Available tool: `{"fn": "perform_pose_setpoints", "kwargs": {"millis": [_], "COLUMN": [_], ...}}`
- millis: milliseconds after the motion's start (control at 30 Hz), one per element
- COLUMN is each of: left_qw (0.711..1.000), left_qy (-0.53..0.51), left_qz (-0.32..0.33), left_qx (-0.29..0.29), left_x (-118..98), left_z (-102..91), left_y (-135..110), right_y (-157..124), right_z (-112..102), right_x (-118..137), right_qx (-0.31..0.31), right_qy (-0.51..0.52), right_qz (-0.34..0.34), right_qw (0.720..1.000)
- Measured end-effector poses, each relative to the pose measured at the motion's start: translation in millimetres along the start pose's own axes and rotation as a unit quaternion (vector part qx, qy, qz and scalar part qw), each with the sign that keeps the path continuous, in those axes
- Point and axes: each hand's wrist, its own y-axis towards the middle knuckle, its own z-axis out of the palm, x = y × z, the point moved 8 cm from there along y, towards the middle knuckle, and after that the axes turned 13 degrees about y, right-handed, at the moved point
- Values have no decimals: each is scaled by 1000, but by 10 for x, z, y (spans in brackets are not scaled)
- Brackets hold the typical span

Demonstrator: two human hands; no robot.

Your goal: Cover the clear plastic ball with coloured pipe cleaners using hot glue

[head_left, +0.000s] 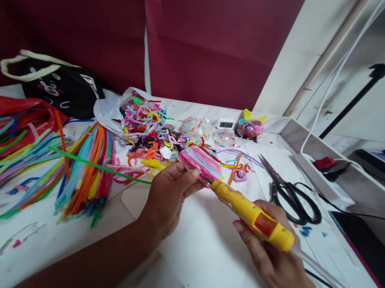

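My left hand (pixel 168 194) pinches a pink, striped, fuzzy pipe-cleaner piece (pixel 201 161) above the white table (pixel 202 260). My right hand (pixel 271 247) grips a yellow glue gun (pixel 252 215) with an orange switch; its tip touches the lower right edge of the pink piece. A clear glue stick (pixel 338 287) trails out of the gun's back end toward the lower right.
Bundles of coloured pipe cleaners (pixel 26 159) lie at left, with a loose tangle (pixel 146 128) behind the hands. Black scissors (pixel 291 196) rest at right, a black bag (pixel 57 85) at back left. A small clock (pixel 226 124), a colourful figure (pixel 251 125) and a power strip (pixel 324 175) stand further back.
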Motion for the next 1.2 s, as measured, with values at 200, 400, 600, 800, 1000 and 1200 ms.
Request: {"fn": "perform_pose_setpoints", "kwargs": {"millis": [200,400,600,800,1000,1200], "left_qw": [1000,1000,1000,1000,1000,999], "left_qy": [6,0,3,3,6,-6], "left_qz": [-4,-2,-2,-5,-12,-22], "left_qx": [-13,-5,2,-10,-17,-30], "left_x": [-5,-3,21,7,1,6], "left_z": [-35,-8,7,-19,-59,-81], "left_y": [2,1,4,13,17,21], "right_y": [-9,-2,16,5,-8,-27], "right_z": [2,3,3,6,-11,-15], "right_x": [-27,-44,-11,-8,-20,-150], "right_qx": [-4,0,1,2,-6,-1], "right_qy": [0,6,0,-5,-6,66], "right_qz": [6,14,3,3,0,60], "right_qw": [1000,1000,1000,1000,1000,996]}}
